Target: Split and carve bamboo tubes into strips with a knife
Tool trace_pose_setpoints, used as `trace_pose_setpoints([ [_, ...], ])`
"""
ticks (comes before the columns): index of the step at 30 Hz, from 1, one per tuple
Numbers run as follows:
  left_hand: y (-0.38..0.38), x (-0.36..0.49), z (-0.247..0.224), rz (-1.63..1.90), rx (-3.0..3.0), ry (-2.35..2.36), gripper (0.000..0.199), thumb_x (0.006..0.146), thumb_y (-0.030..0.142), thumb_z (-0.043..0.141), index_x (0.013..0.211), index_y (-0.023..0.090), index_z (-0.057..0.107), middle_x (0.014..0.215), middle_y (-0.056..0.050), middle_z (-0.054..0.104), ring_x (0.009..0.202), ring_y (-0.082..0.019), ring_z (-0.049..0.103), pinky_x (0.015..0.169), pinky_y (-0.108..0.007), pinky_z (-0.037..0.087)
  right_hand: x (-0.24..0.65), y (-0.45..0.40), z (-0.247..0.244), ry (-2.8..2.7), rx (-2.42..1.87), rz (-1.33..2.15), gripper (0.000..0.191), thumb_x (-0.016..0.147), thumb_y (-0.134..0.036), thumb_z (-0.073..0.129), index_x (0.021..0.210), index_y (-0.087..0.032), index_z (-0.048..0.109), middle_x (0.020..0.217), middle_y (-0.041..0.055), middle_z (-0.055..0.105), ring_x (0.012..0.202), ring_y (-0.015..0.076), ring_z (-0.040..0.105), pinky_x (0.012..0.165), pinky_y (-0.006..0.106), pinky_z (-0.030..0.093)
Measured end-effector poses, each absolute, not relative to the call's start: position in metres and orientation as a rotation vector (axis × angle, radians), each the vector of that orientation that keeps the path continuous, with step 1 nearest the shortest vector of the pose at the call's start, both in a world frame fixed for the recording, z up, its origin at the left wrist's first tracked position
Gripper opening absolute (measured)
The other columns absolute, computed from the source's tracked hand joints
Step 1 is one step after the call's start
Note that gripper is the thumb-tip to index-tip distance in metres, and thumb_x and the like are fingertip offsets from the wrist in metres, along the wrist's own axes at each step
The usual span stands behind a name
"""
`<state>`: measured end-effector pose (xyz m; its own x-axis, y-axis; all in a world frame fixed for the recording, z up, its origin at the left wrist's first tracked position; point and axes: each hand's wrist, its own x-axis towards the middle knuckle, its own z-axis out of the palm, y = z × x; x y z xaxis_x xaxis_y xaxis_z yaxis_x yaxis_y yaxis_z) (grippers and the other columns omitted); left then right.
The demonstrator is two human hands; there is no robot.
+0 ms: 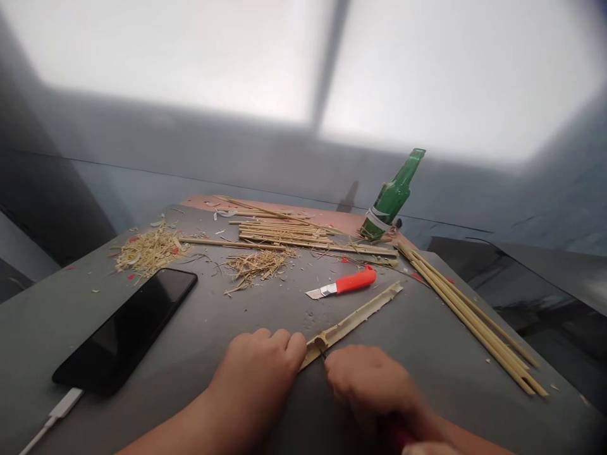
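Observation:
A split length of bamboo [365,311], its hollow side up, lies slanted on the table. My left hand [263,366] is closed over its near end and presses it down. Close to the bamboo's inner node, my right hand [372,382] is closed around a slim tool whose thin dark tip [324,355] meets the bamboo there. Part of a dark red handle [397,435] shows below that hand; the tool's exact kind is hidden. Just beyond the bamboo rests a cutter knife [353,280] with an orange-red handle and its blade out.
Bamboo sticks [284,232] lie across the back, and more sticks [469,316] along the right edge. Shavings form a left pile [152,249] and a middle pile [258,265]. A black phone [128,328] with a white cable [65,404] is at left. A green bottle [391,199] leans at the back.

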<state>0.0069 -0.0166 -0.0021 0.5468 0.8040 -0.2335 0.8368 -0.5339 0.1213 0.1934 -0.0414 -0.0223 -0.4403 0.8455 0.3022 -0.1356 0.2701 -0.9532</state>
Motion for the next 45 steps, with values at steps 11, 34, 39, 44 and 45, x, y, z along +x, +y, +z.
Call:
trace_pose_setpoints([
  [11,-0.017,0.007,-0.002,-0.201,2.553,1.41,0.03,0.091,0.005,0.039,0.101,0.02,0.064,0.095,-0.009,0.072,0.088,-0.028,0.071,0.071,-0.035,0.054,0.192,-0.004,0.01,-1.348,-0.487,1.596,0.042,0.089,-0.047,0.045,0.062,-0.018,0.061,0.052,0.0016,0.05,0.049,0.0175,0.045,0.055,0.032,0.035],
  [34,-0.02,0.01,-0.005,-0.211,2.542,1.427,0.031,0.088,0.002,0.041,0.101,0.019,0.063,0.095,-0.01,0.071,0.087,-0.03,0.071,0.071,-0.041,0.057,0.189,-0.01,0.0,-1.262,-0.452,1.572,0.029,0.077,-0.043,0.06,0.058,-0.021,0.053,0.05,-0.0022,0.043,0.051,0.0156,0.036,0.054,0.032,0.028],
  [39,-0.021,0.011,-0.006,-0.206,2.541,1.439,0.031,0.089,0.001,0.041,0.1,0.019,0.063,0.094,-0.01,0.071,0.088,-0.03,0.071,0.071,-0.041,0.057,0.188,-0.013,0.001,-1.265,-0.461,1.547,0.031,0.078,-0.043,0.059,0.057,-0.021,0.051,0.05,-0.0025,0.042,0.05,0.0148,0.036,0.054,0.032,0.028],
  [44,-0.022,0.011,-0.005,-0.215,2.541,1.438,0.029,0.09,0.002,0.043,0.101,0.019,0.064,0.094,-0.009,0.071,0.089,-0.03,0.071,0.072,-0.039,0.057,0.187,-0.014,0.004,-1.319,-0.522,1.542,0.035,0.077,-0.046,0.062,0.056,-0.021,0.05,0.049,-0.0032,0.04,0.052,0.0149,0.036,0.054,0.032,0.027],
  [45,-0.022,0.011,-0.005,-0.218,2.541,1.439,0.028,0.09,0.003,0.044,0.101,0.019,0.064,0.093,-0.009,0.071,0.089,-0.029,0.071,0.072,-0.038,0.056,0.186,-0.014,0.004,-1.331,-0.533,1.53,0.036,0.077,-0.047,0.062,0.056,-0.021,0.049,0.049,-0.0034,0.04,0.051,0.0149,0.036,0.054,0.032,0.026],
])
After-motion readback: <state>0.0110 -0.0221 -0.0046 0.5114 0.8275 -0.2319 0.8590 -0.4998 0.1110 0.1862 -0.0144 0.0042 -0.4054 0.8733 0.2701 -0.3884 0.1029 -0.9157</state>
